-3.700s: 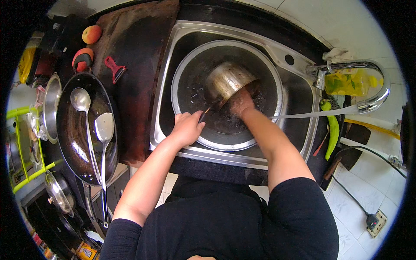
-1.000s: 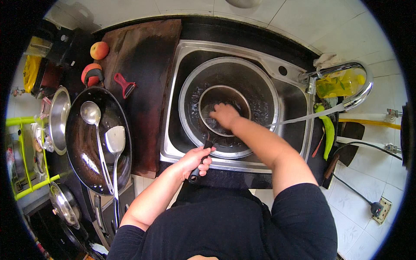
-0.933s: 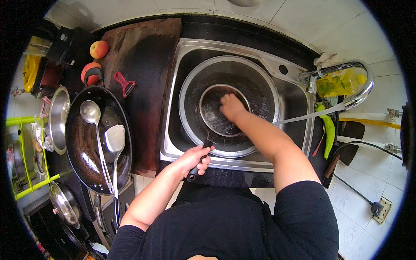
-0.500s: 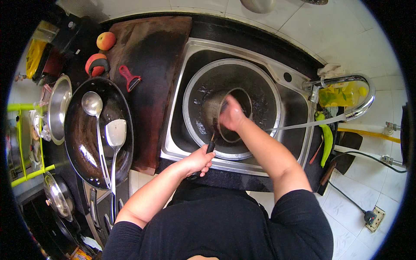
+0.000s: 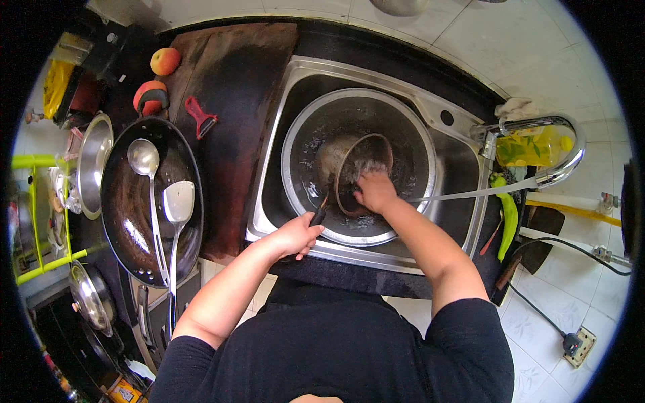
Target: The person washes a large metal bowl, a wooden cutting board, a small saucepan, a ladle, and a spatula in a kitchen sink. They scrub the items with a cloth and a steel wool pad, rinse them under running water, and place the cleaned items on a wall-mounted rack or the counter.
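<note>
A small saucepan (image 5: 334, 164) is tilted on its side in a wide metal basin (image 5: 349, 240) of water. My left hand (image 5: 295, 236) is closed around the saucepan's black handle (image 5: 320, 213) at the basin's near rim. Inside the saucepan's mouth is my right hand (image 5: 377, 191), its fingers smeared by motion and splashing water. From the right, the faucet (image 5: 568, 164) sends a stream of water (image 5: 470, 195) toward the basin, passing by my right wrist.
The basin sits in a steel sink (image 5: 277, 144). To its left lie a dark wooden board (image 5: 235, 121), a red peeler (image 5: 200, 117) and a wok (image 5: 124, 195) holding a ladle (image 5: 143, 158) and a spatula (image 5: 179, 203). Green peppers (image 5: 508, 225) rest right of the sink.
My right hand has moved down and right within the saucepan's mouth. My left hand, still on the handle, has shifted slightly left. The saucepan's mouth has turned a little.
</note>
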The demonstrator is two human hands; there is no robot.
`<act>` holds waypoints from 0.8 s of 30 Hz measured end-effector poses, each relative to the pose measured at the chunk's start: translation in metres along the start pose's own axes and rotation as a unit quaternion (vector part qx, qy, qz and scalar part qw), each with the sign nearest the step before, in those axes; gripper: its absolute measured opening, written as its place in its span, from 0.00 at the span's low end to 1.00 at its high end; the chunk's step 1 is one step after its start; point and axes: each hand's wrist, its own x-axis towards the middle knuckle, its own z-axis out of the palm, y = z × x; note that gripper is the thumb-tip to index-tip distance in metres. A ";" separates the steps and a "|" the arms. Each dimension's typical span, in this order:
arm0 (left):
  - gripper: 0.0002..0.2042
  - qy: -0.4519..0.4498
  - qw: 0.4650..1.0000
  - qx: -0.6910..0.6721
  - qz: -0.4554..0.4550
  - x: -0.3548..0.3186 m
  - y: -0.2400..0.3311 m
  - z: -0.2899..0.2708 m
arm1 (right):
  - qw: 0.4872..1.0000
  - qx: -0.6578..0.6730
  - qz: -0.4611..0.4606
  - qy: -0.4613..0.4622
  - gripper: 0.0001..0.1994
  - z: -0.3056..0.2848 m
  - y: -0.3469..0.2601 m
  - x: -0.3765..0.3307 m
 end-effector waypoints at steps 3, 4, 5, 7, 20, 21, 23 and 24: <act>0.12 -0.005 1.000 0.022 -0.012 -0.004 0.006 0.002 | 0.954 -0.234 -0.078 0.172 0.18 0.016 0.033 0.035; 0.12 -0.004 1.000 0.017 -0.011 -0.006 0.007 0.002 | 0.951 -0.253 -0.101 0.147 0.20 0.014 0.040 0.046; 0.12 -0.003 1.000 0.013 -0.010 -0.008 0.008 0.002 | 0.946 -0.272 -0.125 0.123 0.23 0.017 0.042 0.051; 0.11 0.003 1.000 -0.017 0.002 -0.004 0.003 -0.002 | 0.968 -0.229 -0.070 0.071 0.24 0.009 0.026 0.044; 0.09 0.061 0.997 0.054 0.003 -0.003 -0.001 0.020 | 0.016 0.934 0.203 0.294 0.27 -0.076 0.002 0.041; 0.09 0.080 0.992 0.100 0.004 -0.003 0.000 0.021 | 0.053 0.931 0.212 0.292 0.27 -0.071 0.001 0.044; 0.12 0.113 0.976 0.187 -0.006 -0.007 0.010 0.027 | 0.128 0.919 0.231 0.293 0.27 -0.065 -0.011 0.047; 0.13 0.116 0.971 0.207 -0.007 -0.006 0.010 0.027 | 0.157 0.943 0.188 0.224 0.25 -0.051 -0.022 0.045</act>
